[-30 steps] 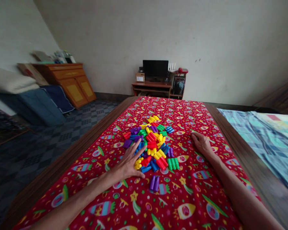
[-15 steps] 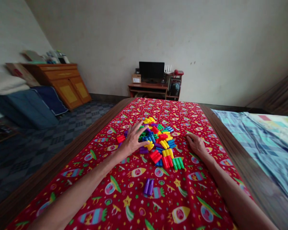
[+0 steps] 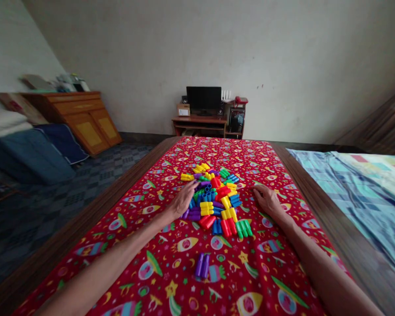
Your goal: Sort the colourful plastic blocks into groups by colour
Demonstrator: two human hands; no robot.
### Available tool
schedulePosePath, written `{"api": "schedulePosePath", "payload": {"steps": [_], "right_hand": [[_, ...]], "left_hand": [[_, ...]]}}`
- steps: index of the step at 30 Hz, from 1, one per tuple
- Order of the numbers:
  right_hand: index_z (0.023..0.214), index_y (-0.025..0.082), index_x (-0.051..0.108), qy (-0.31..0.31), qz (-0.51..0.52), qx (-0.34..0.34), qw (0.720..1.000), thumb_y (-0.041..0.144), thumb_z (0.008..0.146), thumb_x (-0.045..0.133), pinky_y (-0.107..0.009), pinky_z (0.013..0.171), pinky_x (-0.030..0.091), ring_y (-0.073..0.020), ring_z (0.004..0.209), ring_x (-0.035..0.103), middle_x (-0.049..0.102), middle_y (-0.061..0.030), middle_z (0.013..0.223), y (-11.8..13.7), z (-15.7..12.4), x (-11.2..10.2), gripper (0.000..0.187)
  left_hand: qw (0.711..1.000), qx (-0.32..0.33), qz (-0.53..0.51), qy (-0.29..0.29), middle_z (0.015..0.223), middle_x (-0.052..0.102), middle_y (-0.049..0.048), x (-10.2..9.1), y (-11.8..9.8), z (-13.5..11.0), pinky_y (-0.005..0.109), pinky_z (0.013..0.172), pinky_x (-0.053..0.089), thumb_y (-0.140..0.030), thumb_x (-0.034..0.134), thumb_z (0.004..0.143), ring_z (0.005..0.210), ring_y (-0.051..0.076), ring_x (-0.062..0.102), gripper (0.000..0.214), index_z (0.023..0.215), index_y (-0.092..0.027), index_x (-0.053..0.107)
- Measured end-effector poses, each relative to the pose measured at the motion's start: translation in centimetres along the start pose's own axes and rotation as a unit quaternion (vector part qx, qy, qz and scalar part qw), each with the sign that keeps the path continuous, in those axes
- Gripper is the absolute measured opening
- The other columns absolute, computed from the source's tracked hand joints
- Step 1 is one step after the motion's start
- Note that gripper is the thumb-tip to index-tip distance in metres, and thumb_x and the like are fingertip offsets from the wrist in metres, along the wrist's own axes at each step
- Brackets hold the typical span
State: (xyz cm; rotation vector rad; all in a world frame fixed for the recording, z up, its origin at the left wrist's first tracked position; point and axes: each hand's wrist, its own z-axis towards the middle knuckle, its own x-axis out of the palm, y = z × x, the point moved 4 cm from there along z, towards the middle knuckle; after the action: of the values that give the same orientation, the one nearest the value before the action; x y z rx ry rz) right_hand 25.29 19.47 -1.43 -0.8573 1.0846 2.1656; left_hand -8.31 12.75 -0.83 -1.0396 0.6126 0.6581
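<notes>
The heap of blocks [image 3: 212, 196] lies between the hands, against the left hand's [image 3: 183, 199] fingertips; I cannot tell whether they grasp one. The right hand [image 3: 266, 199] rests released on the cloth [image 3: 270, 263] — fingers loosely curled, nothing visible in it. Nearer the wearer than either hand sits a purple block [image 3: 202, 266]. Low, gentle left fingers would work best — hard pushes could scatter pieces.
</notes>
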Motion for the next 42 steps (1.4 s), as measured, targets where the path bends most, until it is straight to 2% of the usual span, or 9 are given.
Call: {"api": "schedulePosePath", "payload": {"steps": [4,8,13,21,27,32,36,39,42], "right_hand": [[0.092,0.018,0.07,0.009,-0.001,-0.006,1.0,0.029,0.091,0.041,-0.028,0.073,0.048,-0.0206,0.082,0.066,0.072,-0.0097,0.094,-0.1,0.0,0.1,0.031],[0.093,0.017,0.07,0.004,-0.004,-0.005,1.0,0.029,0.091,0.041,-0.03,0.075,0.048,-0.0214,0.084,0.067,0.072,-0.01,0.094,-0.2,0.1,0.2,0.031],[0.094,0.019,0.07,-0.005,0.008,-0.011,1.0,0.028,0.091,0.042,-0.03,0.077,0.05,-0.021,0.086,0.067,0.072,-0.0087,0.094,-0.5,0.1,0.4,0.03],[0.094,0.02,0.07,-0.022,0.018,-0.015,0.999,0.028,0.09,0.044,-0.03,0.079,0.051,-0.021,0.088,0.068,0.072,-0.0088,0.097,-0.9,0.2,0.6,0.028],[0.095,0.018,0.07,-0.01,0.011,-0.016,1.0,0.028,0.091,0.043,-0.03,0.078,0.05,-0.0212,0.087,0.068,0.072,-0.0095,0.095,-0.8,0.3,0.5,0.029],[0.094,0.019,0.07,0.002,0.008,-0.014,1.0,0.028,0.09,0.043,-0.03,0.078,0.05,-0.0203,0.086,0.067,0.072,-0.0085,0.093,-0.5,0.4,0.3,0.029],[0.094,0.019,0.071,-0.005,0.008,-0.009,1.0,0.027,0.09,0.043,-0.03,0.078,0.051,-0.0206,0.087,0.067,0.073,-0.0086,0.094,-0.6,0.4,0.4,0.029],[0.099,0.018,0.07,-0.015,0.007,0.007,1.0,0.029,0.091,0.043,-0.03,0.08,0.051,-0.021,0.088,0.068,0.073,-0.0095,0.097,-0.8,0.3,0.5,0.03],[0.101,0.018,0.07,-0.015,0.002,0.01,1.0,0.029,0.091,0.043,-0.031,0.08,0.051,-0.0212,0.088,0.067,0.073,-0.0099,0.098,-0.8,0.3,0.6,0.031]], "left_hand": [[0.997,0.073,-0.014,-0.005,0.14,0.057,0.0083,0.3,-1.5,2.8,0.043,0.117,0.031,-0.041,0.015,0.099,0.134,0.022,0.047,0.056,0.13,-0.02,0.056],[0.998,-0.027,0.031,-0.041,0.146,0.05,0.0114,-1.5,2.3,9.2,0.043,0.119,0.023,-0.033,0.013,0.097,0.14,0.023,0.038,0.057,0.135,-0.013,0.05],[0.997,-0.05,0.019,0.062,0.133,0.062,0.0121,0.3,5.4,15.2,0.047,0.108,0.038,-0.036,0.013,0.096,0.131,0.028,0.05,0.06,0.135,-0.013,0.052],[0.969,0.11,-0.029,0.218,0.137,0.06,0.0085,6.3,-1.3,17.2,0.033,0.109,0.038,-0.041,0.029,0.098,0.128,0.022,0.053,0.05,0.13,-0.016,0.058],[0.936,0.227,-0.035,0.267,0.129,0.066,0.008,5.9,-6.9,12.4,0.035,0.112,0.033,-0.042,0.043,0.097,0.124,0.021,0.056,0.04,0.12,-0.02,0.066],[0.916,0.324,0.095,0.215,0.147,0.049,0.0041,3.0,-11.7,3.4,0.051,0.117,0.02,-0.046,0.042,0.098,0.142,0.028,0.033,0.044,0.137,-0.029,0.051],[0.877,0.398,0.085,0.254,0.149,0.047,0.0037,1.7,-15.2,-4.7,0.056,0.119,0.014,-0.053,0.047,0.094,0.145,0.03,0.027,0.053,0.14,-0.029,0.047],[0.831,0.454,0.088,0.308,0.148,0.049,0.0004,2.1,-16.1,-8.6,0.048,0.121,0.015,-0.048,0.043,0.097,0.144,0.023,0.031,0.048,0.14,-0.028,0.047],[0.843,0.439,0.128,0.283,0.147,0.05,-0.0012,3.1,-15.0,-8.5,0.046,0.121,0.014,-0.04,0.039,0.1,0.143,0.021,0.032,0.04,0.136,-0.028,0.051]]}}
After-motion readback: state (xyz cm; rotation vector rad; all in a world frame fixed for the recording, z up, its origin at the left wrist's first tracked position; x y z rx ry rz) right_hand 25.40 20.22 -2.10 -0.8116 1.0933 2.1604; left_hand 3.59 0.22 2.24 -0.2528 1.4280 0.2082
